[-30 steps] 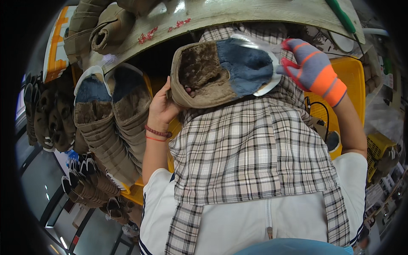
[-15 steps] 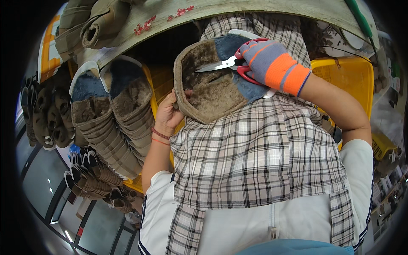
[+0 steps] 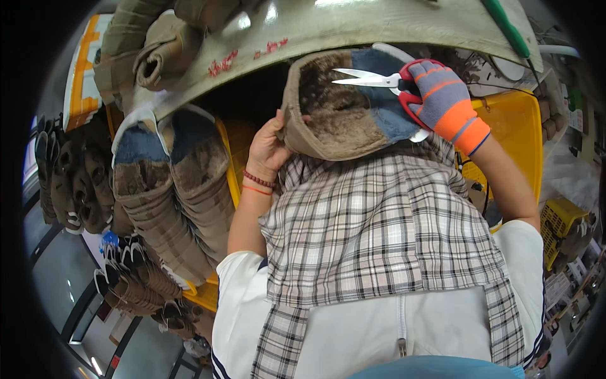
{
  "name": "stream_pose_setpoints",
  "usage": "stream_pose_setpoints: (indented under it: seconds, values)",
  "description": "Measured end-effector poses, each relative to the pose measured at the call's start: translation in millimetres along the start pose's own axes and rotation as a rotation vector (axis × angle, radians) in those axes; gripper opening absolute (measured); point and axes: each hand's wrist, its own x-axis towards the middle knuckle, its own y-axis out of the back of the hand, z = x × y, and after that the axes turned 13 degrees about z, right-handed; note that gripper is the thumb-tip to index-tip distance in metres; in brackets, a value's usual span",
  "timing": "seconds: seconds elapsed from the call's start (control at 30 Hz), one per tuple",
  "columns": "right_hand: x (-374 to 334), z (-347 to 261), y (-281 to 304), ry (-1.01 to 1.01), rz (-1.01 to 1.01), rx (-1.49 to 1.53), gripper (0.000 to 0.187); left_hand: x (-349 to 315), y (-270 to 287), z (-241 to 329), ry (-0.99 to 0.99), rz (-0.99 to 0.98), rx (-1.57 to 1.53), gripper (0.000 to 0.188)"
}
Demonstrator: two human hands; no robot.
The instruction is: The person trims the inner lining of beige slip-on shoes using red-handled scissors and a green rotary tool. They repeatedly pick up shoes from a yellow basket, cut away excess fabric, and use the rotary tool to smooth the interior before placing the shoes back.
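My bare left hand (image 3: 270, 146) grips the left rim of a brown fur-lined shoe upper (image 3: 347, 129), its fingertips inside and its thumb side at the edge. The upper lies over my plaid apron with its opening toward me; a blue lining patch and white edging are on its right part. My right hand (image 3: 442, 98), in a grey and orange glove, is closed round the red handles of a pair of scissors (image 3: 369, 79). The blades are parted slightly and point left over the fur opening. Whether they touch the lining I cannot tell.
Stacked shoe uppers (image 3: 170, 208) stand left in a yellow crate. Another yellow crate (image 3: 508, 132) is at the right. Beyond my hands runs a worn pale table edge (image 3: 341, 31) with rolled brown uppers (image 3: 165, 54) and a green-handled tool (image 3: 508, 28). More uppers hang far left.
The scissors have drawn back up and right, out of the upper's hollow, and their blades have parted. My left hand and the upper have shifted right and slightly up in view.
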Motion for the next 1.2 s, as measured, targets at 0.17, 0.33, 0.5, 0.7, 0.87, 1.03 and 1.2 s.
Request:
stream_pose_setpoints:
  seconds: [0.17, 0.33, 0.5, 0.7, 0.87, 1.03, 1.2]
  values:
    - [-18, 21, -1, -0.121, 0.052, -0.047, 0.033, -15, -52, 35, -0.070, 0.489, 0.773, 0.034]
    - [-19, 25, 7, -0.283, 0.097, -0.040, 0.033, -8, -87, 102, -1.567, 0.729, 1.593, 0.011]
    - [-16, 28, 13, -0.352, 0.329, 0.088, 0.032, 3, -121, 185, -2.237, 1.209, 1.507, 0.029]
    - [-39, 48, -10, -0.571, 0.398, 0.283, 0.032, -45, -67, 210, -1.408, 1.154, 2.206, 0.039]
    - [-25, 39, -14, -0.509, 0.373, 0.309, 0.032, -47, -38, 218, -1.548, 1.053, 1.991, 0.021]
    - [-9, 23, -11, -0.412, 0.369, 0.322, 0.034, -69, -56, 207, -1.644, 0.995, 1.821, 0.021]
    - [-9, 29, -20, -0.406, 0.354, 0.437, 0.038, -99, -94, 175, -1.727, 1.005, 1.951, 0.021]
